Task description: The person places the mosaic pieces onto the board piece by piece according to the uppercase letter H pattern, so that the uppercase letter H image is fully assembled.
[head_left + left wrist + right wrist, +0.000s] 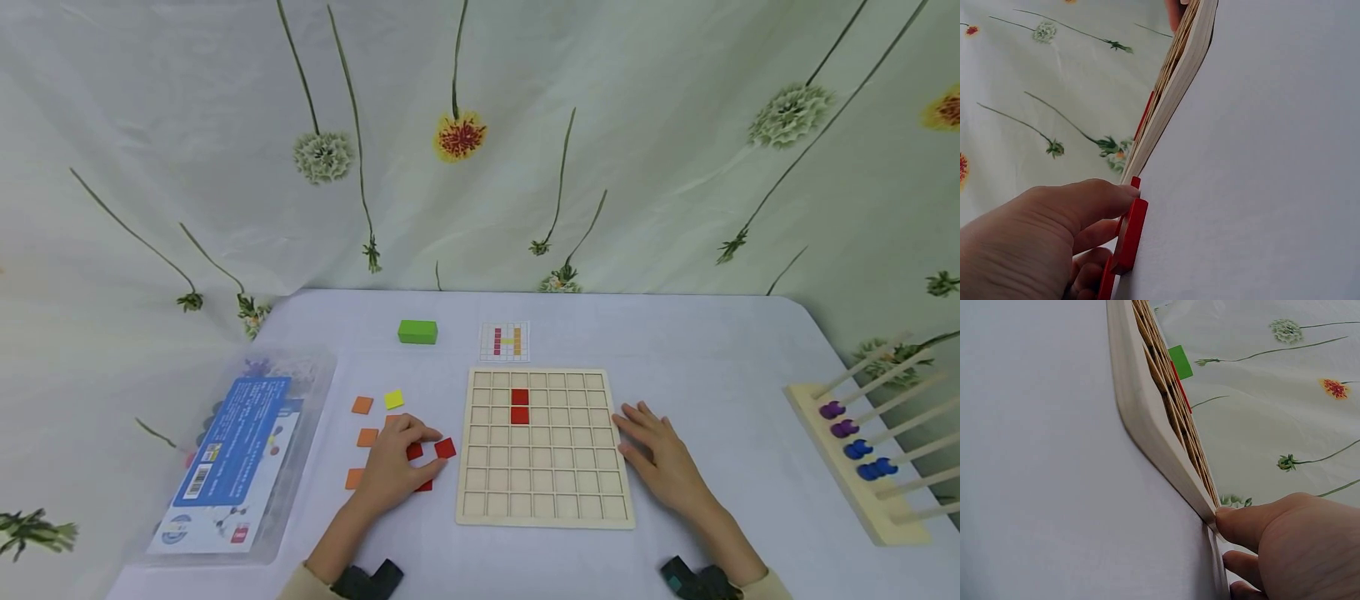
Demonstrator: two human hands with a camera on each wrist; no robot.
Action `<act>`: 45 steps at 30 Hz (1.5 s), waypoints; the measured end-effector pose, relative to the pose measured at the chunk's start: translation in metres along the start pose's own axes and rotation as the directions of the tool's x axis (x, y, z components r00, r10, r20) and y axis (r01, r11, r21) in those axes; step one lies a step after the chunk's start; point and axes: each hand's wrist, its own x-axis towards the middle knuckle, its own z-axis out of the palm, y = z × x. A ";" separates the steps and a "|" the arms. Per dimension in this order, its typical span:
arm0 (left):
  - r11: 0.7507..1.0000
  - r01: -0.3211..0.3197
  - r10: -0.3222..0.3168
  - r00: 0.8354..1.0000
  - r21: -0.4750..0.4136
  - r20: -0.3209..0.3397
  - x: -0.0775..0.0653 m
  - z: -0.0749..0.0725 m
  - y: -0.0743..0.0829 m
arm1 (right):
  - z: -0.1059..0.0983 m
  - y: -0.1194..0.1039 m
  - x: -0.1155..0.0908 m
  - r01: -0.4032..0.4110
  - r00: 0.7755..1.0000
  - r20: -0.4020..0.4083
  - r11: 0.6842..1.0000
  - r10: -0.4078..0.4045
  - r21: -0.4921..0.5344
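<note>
My left hand (397, 462) is low over the left of the table, thumb and forefinger at opposite edges of a red square tile (445, 448), pinching it. More red tiles (414, 451) lie partly hidden under that hand; in the left wrist view a red tile (1130, 237) stands out in front of the thumb. A wooden grid board (547, 482) lies right of it, two red tiles (520, 406) set one above the other in its upper cells. My right hand (667, 462) rests at the board's right edge, fingers loosely extended, thumb (1235, 526) touching the rim.
Orange tiles (362, 405) and a yellow tile (393, 399) lie left of the board. Behind it are a pattern card (505, 342) and a green block (417, 332). A clear plastic case (262, 533) stands far left, a wooden peg rack with beads (855, 467) far right.
</note>
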 end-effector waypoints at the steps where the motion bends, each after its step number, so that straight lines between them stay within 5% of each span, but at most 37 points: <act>1: 1.000 -0.001 0.001 1.000 0.001 0.000 0.000 0.000 0.000 | 0.000 0.000 0.000 0.000 1.000 0.000 1.000 0.000 0.001; 13: 1.000 -0.019 0.020 1.000 0.009 -0.019 -0.001 0.001 0.002 | -0.002 0.001 -0.001 -0.007 1.000 0.010 1.000 0.007 0.003; 23: 0.999 0.051 -0.051 0.999 0.008 -0.016 0.005 -0.005 0.010 | -0.002 0.002 0.002 -0.006 1.000 0.017 1.000 0.006 -0.014; 30: 0.999 -0.047 0.048 0.998 0.015 -0.035 0.020 -0.010 0.029 | -0.003 0.000 0.004 -0.019 0.999 0.034 1.000 0.020 -0.015; 38: 0.991 -0.120 0.124 0.989 -0.050 0.079 0.039 0.005 0.060 | -0.004 0.000 0.003 -0.021 0.999 0.038 1.000 0.022 -0.015; 45: 0.987 -0.156 0.162 0.971 -0.048 0.174 0.048 0.026 0.071 | -0.002 0.001 0.001 -0.018 0.999 0.037 1.000 0.018 -0.003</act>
